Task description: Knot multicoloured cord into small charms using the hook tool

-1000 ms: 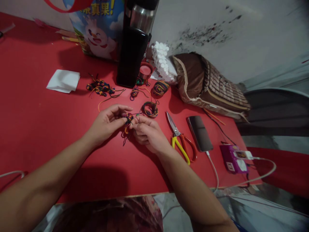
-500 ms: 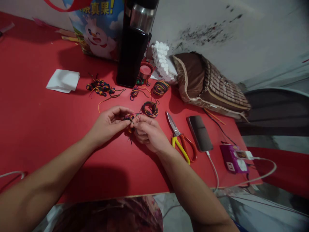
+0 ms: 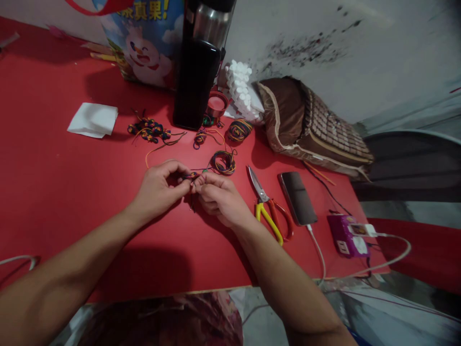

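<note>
Between hands: knotted cord now nearly hidden, fingers closed tighter.

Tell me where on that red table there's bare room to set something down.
Widest bare stretch: the red table left of the left hand, below the white paper. A smaller patch lies at the near edge below both hands. Crowded: behind the hands, cord coils and black flask; right of the right hand, scissors, phone, charger. Both hands pinch a knotted cord.

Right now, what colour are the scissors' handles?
On the scissors, one handle is yellow and the other orange-red. The head view shows them best.
</note>
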Motion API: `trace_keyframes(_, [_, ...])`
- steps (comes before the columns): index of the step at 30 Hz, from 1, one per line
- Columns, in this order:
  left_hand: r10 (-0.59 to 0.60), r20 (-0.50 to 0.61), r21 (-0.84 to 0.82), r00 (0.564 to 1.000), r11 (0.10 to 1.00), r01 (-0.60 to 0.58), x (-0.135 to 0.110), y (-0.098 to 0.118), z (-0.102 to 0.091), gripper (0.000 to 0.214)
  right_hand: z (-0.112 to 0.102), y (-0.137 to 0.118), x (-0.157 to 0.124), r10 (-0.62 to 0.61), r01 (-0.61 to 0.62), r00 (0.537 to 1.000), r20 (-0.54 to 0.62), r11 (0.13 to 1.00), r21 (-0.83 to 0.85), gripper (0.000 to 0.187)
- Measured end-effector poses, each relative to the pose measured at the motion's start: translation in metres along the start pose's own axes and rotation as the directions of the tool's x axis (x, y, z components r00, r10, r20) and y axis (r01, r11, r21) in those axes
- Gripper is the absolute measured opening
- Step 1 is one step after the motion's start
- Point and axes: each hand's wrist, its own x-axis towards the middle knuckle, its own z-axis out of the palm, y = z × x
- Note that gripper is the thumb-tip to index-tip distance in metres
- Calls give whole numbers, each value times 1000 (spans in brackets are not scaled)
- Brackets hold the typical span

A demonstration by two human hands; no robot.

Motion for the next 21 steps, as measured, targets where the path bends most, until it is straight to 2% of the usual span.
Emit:
trace_keyframes(3, [156,9,204,988,967,-154,0,0,-2,7,-2,1,1,-76,72,997,-33,992,-102,7])
trace_keyframes(5, [306,29,328,952,896,-298,1,1,-4,8,-5,1,2,-194,166,976,-102,958,-236,10])
trace_keyframes(8, [537,108,474,837,712,-518,1,1,-7,13,-6,2,2,-380,274,910,-168,852,-446,17])
trace_keyframes(10, [626,150,535,765,599,-595,0,1,-9,15,-4,2,1,-424,298,894,-144,803,-516,27])
trace_keyframes(12, [688,146,574,711,526,-627,-2,1,-10,14,-1,1,-2,-385,289,914,-127,839,-461,27])
trace_keyframes(15, [769,125,584,627,454,-673,-4,2,-12,14,3,-2,-5,-147,138,984,-101,986,-93,22])
trace_keyframes(17, [802,133,579,583,414,-702,-4,1,-13,15,4,-4,-6,-30,33,999,-32,994,101,35])
trace_keyframes(18, [815,140,575,563,396,-716,-5,1,-13,16,5,-5,-7,-13,15,1000,-15,989,147,39])
trace_keyframes(20, [826,136,557,546,392,-732,-5,1,-12,16,5,-7,-7,-22,24,1000,-12,984,178,39])
trace_keyframes(21, [815,120,536,567,428,-728,-5,2,-12,16,5,-7,-7,-31,34,999,-20,983,182,38])
